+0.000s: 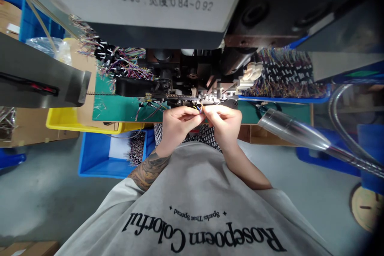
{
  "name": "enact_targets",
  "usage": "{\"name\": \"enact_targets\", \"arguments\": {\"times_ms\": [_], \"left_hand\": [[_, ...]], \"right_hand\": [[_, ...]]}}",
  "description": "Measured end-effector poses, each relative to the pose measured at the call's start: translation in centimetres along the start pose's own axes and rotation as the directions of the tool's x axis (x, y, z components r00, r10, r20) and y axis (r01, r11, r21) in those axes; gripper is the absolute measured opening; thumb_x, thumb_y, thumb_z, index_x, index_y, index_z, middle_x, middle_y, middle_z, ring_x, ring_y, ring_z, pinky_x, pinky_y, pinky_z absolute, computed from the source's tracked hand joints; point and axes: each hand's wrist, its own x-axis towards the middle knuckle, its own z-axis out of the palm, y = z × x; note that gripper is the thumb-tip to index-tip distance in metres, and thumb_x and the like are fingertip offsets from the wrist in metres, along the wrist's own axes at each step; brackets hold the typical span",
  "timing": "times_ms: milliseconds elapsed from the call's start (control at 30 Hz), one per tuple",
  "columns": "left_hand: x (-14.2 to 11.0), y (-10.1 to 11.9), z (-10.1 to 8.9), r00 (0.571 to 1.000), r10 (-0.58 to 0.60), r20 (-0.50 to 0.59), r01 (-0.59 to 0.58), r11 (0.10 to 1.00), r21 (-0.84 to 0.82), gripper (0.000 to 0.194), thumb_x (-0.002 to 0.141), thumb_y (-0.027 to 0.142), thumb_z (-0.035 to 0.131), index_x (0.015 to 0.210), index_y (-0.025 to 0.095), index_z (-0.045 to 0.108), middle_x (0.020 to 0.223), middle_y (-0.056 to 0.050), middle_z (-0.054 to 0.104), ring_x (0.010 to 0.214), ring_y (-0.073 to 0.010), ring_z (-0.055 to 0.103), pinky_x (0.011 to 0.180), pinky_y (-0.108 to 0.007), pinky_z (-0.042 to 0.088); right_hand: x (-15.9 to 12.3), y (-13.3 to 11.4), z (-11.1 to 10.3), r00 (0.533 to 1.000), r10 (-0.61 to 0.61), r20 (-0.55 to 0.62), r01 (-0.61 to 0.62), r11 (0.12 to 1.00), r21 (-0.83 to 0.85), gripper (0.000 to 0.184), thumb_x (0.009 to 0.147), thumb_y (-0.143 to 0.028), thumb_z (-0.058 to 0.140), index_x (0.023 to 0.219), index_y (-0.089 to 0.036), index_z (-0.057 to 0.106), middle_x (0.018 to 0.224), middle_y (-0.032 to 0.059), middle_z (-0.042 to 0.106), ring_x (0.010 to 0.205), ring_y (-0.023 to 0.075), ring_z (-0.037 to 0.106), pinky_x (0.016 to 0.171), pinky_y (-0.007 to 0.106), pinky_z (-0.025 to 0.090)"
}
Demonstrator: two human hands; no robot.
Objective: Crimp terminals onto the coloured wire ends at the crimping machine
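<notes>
My left hand [177, 125] and my right hand [225, 125] meet in front of a small crimping machine [192, 78]. Both are closed in a pinch on a bundle of thin coloured wires [198, 109], whose tips point at the machine's metal jaw [210, 97]. A strip of small terminals [168, 96] runs in from the left along the machine. My left forearm bears a tattoo. My grey printed shirt fills the bottom of the view.
Heaps of coloured wire pieces lie left [120, 62] and right [288, 74] of the machine on a green mat [108, 106]. A blue bin [99, 154] and a yellow bin [60, 118] stand at the left. A lamp on a flexible neck [294, 130] reaches in from the right.
</notes>
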Motion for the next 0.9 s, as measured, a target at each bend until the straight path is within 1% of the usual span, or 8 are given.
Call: {"name": "enact_targets", "arguments": {"times_ms": [67,133,200,300,400,500,733,900], "left_hand": [[0.05,0.04,-0.12,1.0,-0.022,0.015,0.022,1.0,-0.017,0.013,0.076,0.027,0.092,0.084,0.022,0.084,0.085,-0.002,0.084,0.074,-0.0168,0.079,0.069,-0.028,0.068],[0.09,0.13,-0.19,0.999,-0.027,0.021,0.027,1.0,-0.01,0.013,0.075,0.027,0.093,0.082,0.021,0.083,0.083,-0.002,0.083,0.073,-0.0166,0.078,0.067,-0.027,0.067],[0.1,0.21,-0.19,1.0,-0.012,0.021,0.012,1.0,0.005,0.014,0.076,0.029,0.092,0.081,0.021,0.082,0.082,-0.002,0.082,0.073,-0.0164,0.077,0.067,-0.027,0.066],[0.05,0.28,-0.11,0.999,0.021,0.032,-0.021,1.0,-0.007,0.016,0.079,0.034,0.091,0.082,0.022,0.081,0.085,-0.002,0.082,0.078,-0.0166,0.077,0.073,-0.029,0.067],[-0.02,0.28,0.0,0.999,0.03,0.045,-0.029,0.999,-0.022,0.017,0.08,0.037,0.091,0.083,0.023,0.082,0.087,-0.002,0.081,0.082,-0.0176,0.077,0.077,-0.032,0.069],[-0.05,0.21,0.09,0.999,0.032,0.032,-0.031,0.999,-0.021,0.016,0.08,0.037,0.092,0.084,0.024,0.083,0.088,-0.002,0.081,0.082,-0.0177,0.077,0.077,-0.033,0.069],[0.02,0.05,0.22,0.998,0.056,-0.009,-0.057,0.997,-0.045,0.016,0.082,0.038,0.091,0.084,0.025,0.083,0.087,-0.002,0.08,0.079,-0.0164,0.076,0.075,-0.031,0.068],[0.1,0.08,0.35,0.999,0.031,-0.022,-0.032,0.999,-0.038,0.019,0.084,0.041,0.089,0.083,0.023,0.082,0.085,-0.002,0.079,0.078,-0.0161,0.075,0.074,-0.031,0.069]], "right_hand": [[-0.01,-0.3,-0.11,0.999,0.004,0.051,-0.003,1.0,-0.008,0.018,0.085,-0.038,0.079,0.078,-0.022,0.084,0.057,-0.0031,0.061,0.049,0.009,0.046,0.048,0.025,0.038],[-0.03,-0.5,-0.16,0.998,-0.002,0.058,0.003,1.0,-0.028,0.018,0.085,-0.038,0.079,0.08,-0.022,0.085,0.056,-0.0031,0.061,0.05,0.0091,0.046,0.05,0.025,0.04],[-0.03,-0.5,-0.12,0.999,-0.008,0.034,0.01,0.999,-0.043,0.019,0.084,-0.038,0.078,0.079,-0.022,0.085,0.057,-0.0027,0.062,0.051,0.0092,0.046,0.051,0.026,0.042],[0.03,-0.16,0.01,0.999,-0.005,-0.037,0.004,1.0,-0.023,0.019,0.085,-0.036,0.075,0.078,-0.021,0.084,0.059,-0.0021,0.064,0.051,0.0092,0.046,0.05,0.025,0.04],[0.22,0.12,0.14,0.997,0.014,-0.079,-0.015,1.0,-0.007,0.027,0.089,-0.038,0.073,0.069,-0.021,0.08,0.052,-0.0035,0.056,0.049,0.0092,0.044,0.05,0.025,0.038],[0.45,0.08,0.26,0.998,0.026,-0.048,-0.026,1.0,-0.007,0.038,0.092,-0.044,0.074,0.061,-0.021,0.074,0.05,-0.0037,0.051,0.049,0.0093,0.043,0.05,0.026,0.039],[0.68,0.08,0.55,0.996,0.064,-0.058,-0.06,0.997,0.056,0.033,0.09,-0.045,0.079,0.067,-0.021,0.076,0.048,-0.0066,0.041,0.048,0.0084,0.036,0.05,0.027,0.035],[0.61,0.28,0.67,0.995,0.059,-0.075,-0.057,0.998,0.033,0.033,0.091,-0.045,0.078,0.068,-0.021,0.078,0.049,-0.0061,0.043,0.05,0.0085,0.036,0.051,0.027,0.033]]}}
